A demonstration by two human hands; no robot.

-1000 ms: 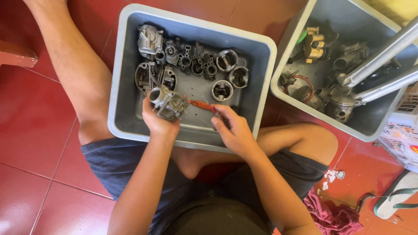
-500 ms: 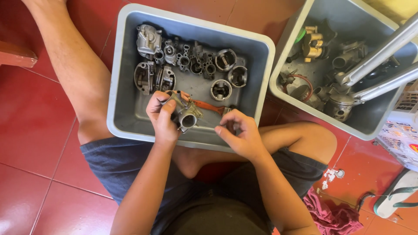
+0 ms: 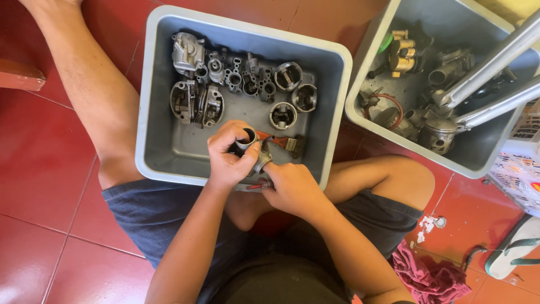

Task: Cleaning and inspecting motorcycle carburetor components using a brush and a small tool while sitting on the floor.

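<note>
Seated on red tiled floor (image 3: 45, 186), legs spread around grey plastic tub (image 3: 169, 152). Left hand (image 3: 228, 157) clamped around small grey cast-metal carburettor body (image 3: 250, 147), thumb over its round bore; part held just above near rim of tub, touching both hands. Right hand (image 3: 292, 188) closed, pressed against underside of same part, something thin and reddish pinched at fingertips, too small to tell what. Orange-handled tool (image 3: 281, 141) lying just beyond, on tub bottom, head pointing right. Judgement: fitting or loosening a small piece on the casting. Best kept low over tub so any dropped screw or spring lands inside, not on tiles. Left grip wants to stay firm with bore facing up and wrist braced on rim; right fingers should turn gently, no forcing, soft alloy threads likely to strip. Further back in tub: three short round metal sleeves (image 3: 289, 95), row of small dark castings (image 3: 242, 79), larger silver casting (image 3: 188, 53) in far left corner, two rounded housings (image 3: 194, 104) below it. Well apart, to right: second grey tub (image 3: 365, 112) holding brass-coloured caliper-like part (image 3: 402, 56), red wire loop (image 3: 388, 104), two long silver tubes (image 3: 495, 56). Crumpled dark red rag (image 3: 427, 278) on floor by right knee, sandal (image 3: 514, 256) at edge.
</note>
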